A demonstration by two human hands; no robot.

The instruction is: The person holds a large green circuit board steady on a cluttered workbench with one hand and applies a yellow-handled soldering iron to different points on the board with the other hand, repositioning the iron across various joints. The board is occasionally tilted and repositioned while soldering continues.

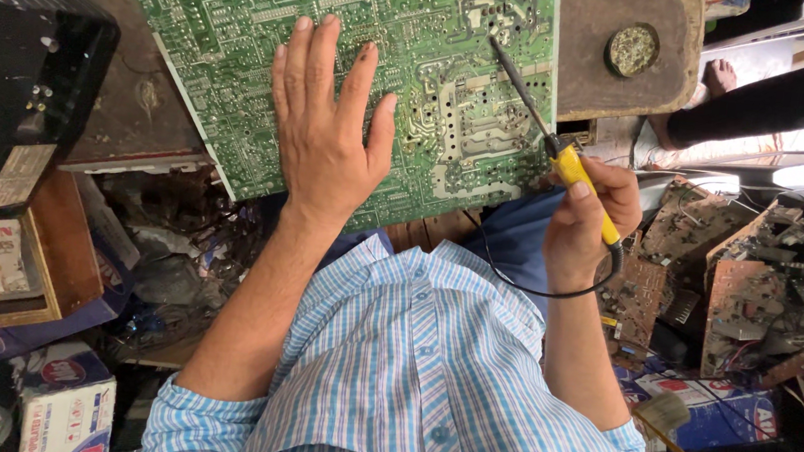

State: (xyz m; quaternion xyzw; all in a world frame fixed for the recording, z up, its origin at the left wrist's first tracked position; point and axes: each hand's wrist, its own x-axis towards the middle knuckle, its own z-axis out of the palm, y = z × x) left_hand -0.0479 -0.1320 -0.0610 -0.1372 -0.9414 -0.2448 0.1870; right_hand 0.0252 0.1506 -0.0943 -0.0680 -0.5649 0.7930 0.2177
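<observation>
A large green circuit board (pixel 244 34) lies solder side up on a worn brown table (pixel 621 90). My left hand (pixel 328 126) rests flat on the board with fingers spread, holding nothing. My right hand (pixel 592 210) grips a soldering iron (pixel 552 142) by its yellow handle. The dark metal tip points up and left onto the board near its right edge. The iron's black cord loops below my right wrist. My blue and white striped shirt fills the lower middle.
A black box (pixel 12 90) stands at the left above a wooden tray and cardboard cartons. A round tin (pixel 632 49) sits on the table's right end. Scrap circuit boards (pixel 750 289) pile up at right. Another person's foot (pixel 719 78) shows at upper right.
</observation>
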